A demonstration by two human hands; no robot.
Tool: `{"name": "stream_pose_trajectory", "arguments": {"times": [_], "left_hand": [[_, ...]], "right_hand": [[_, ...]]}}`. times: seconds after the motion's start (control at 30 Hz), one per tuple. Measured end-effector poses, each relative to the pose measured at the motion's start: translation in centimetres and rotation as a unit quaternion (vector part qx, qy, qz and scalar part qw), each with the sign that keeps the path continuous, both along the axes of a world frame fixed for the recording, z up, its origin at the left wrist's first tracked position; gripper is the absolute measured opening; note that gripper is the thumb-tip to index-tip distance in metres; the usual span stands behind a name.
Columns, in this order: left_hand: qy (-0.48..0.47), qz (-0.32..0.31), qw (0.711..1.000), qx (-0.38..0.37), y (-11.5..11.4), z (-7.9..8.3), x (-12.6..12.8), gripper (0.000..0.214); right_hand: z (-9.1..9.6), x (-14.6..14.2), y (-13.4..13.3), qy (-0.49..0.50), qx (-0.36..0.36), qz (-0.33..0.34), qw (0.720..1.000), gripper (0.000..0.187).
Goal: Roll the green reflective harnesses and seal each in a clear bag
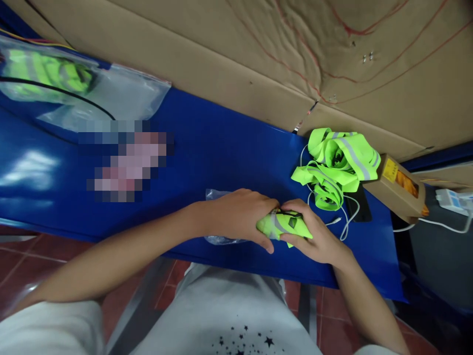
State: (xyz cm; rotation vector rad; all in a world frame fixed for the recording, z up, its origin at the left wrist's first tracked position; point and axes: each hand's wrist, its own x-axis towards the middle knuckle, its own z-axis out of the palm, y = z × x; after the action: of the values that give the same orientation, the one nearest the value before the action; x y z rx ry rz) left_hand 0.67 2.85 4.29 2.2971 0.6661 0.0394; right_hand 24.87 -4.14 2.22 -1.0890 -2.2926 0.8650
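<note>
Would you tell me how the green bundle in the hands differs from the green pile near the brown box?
The bundle is compact; the loose pile looks bigger, spread in coils and folds. The left hand and right hand hold the bundle, while the loose pile lies on the blue table. Clear plastic seems to cover part of the bundle; none shows over the loose pile. Both are bright green with grey stripes.

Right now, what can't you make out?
All head view:
Held neon reflective bundle: partly covered by left hand and right hand.
Clear plastic bag: middle behind left hand.
Black flat device: partly behind neon straps.
Pixelated patch: contents masked.
Yellow box label: print too small.
</note>
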Motion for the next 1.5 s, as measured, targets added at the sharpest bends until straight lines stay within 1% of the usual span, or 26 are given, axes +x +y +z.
{"name": "stream_pose_trajectory", "arguments": {"times": [0.1,0.2,0.37,0.43,0.5,0.6,0.67,0.73,0.8,0.83,0.9,1.0,1.07,1.13,1.2,1.27,1.33,1.4,1.43,1.5], "left_hand": [[0.01,0.005,1.0,-0.008,0.0,0.0,0.1,0.056],[-0.001,0.014,1.0,-0.015,0.0,-0.1,0.2,0.055],[-0.009,0.042,0.999,-0.019,-0.4,-0.2,0.5,0.061],[-0.017,0.056,0.998,-0.024,-0.5,-0.2,0.6,0.06],[-0.043,0.07,0.996,-0.039,-0.5,-0.2,0.7,0.057],[-0.101,0.094,0.986,-0.095,0.0,-0.1,0.6,0.051],[-0.131,0.107,0.975,-0.143,0.3,-0.3,0.5,0.048],[-0.153,0.109,0.966,-0.175,0.4,-0.6,0.6,0.053],[-0.17,0.107,0.961,-0.188,0.3,-1.0,0.8,0.065],[-0.177,0.107,0.959,-0.193,0.2,-1.2,1.0,0.069],[-0.186,0.112,0.954,-0.208,-0.1,-1.5,1.2,0.071],[-0.192,0.121,0.945,-0.235,-0.3,-2.0,1.6,0.069],[-0.198,0.117,0.935,-0.271,-0.2,-2.4,1.7,0.068],[-0.2,0.109,0.914,-0.335,0.0,-2.7,1.8,0.066],[-0.197,0.106,0.889,-0.399,0.2,-2.9,1.9,0.063],[-0.197,0.112,0.872,-0.433,0.4,-3.0,2.0,0.064],[-0.206,0.117,0.871,-0.43,0.4,-3.1,2.0,0.07],[-0.217,0.111,0.885,-0.398,0.2,-3.2,2.0,0.07],[-0.221,0.108,0.893,-0.376,0.1,-3.3,2.1,0.066],[-0.225,0.109,0.903,-0.349,-0.3,-3.6,2.2,0.061]], "right_hand": [[0.0,0.0,0.2,0.029,0.003,0.0,1.0,0.053],[-0.5,0.0,0.1,0.017,0.009,-0.004,1.0,0.054],[-1.9,-0.3,-0.2,0.005,0.042,-0.034,0.999,0.069],[-2.1,-0.5,-0.2,0.006,0.05,-0.041,0.998,0.069],[-1.8,-0.6,0.0,0.032,0.048,-0.051,0.997,0.065],[-0.9,-0.1,0.5,0.108,0.001,-0.079,0.991,0.056],[-0.3,0.5,0.8,0.116,-0.029,-0.11,0.987,0.051],[0.0,1.1,0.9,0.104,-0.036,-0.125,0.986,0.047],[0.0,1.4,0.9,0.119,-0.042,-0.113,0.986,0.044],[-0.1,1.4,0.9,0.133,-0.053,-0.102,0.984,0.042],[-0.4,0.9,0.9,0.155,-0.07,-0.092,0.981,0.039],[-0.7,-0.4,0.9,0.153,-0.067,-0.113,0.979,0.036],[-0.6,-1.0,0.8,0.15,-0.084,-0.129,0.977,0.033],[-0.3,-1.0,0.8,0.159,-0.144,-0.13,0.968,0.032],[0.2,-0.3,0.8,0.175,-0.221,-0.125,0.951,0.037],[0.6,0.7,0.9,0.19,-0.277,-0.12,0.934,0.04],[0.8,1.2,0.9,0.207,-0.298,-0.119,0.924,0.033],[0.5,0.8,0.9,0.211,-0.292,-0.116,0.926,0.023],[0.3,0.3,0.8,0.199,-0.277,-0.115,0.933,0.018],[-0.2,-1.0,0.6,0.149,-0.22,-0.115,0.957,0.015]]}}
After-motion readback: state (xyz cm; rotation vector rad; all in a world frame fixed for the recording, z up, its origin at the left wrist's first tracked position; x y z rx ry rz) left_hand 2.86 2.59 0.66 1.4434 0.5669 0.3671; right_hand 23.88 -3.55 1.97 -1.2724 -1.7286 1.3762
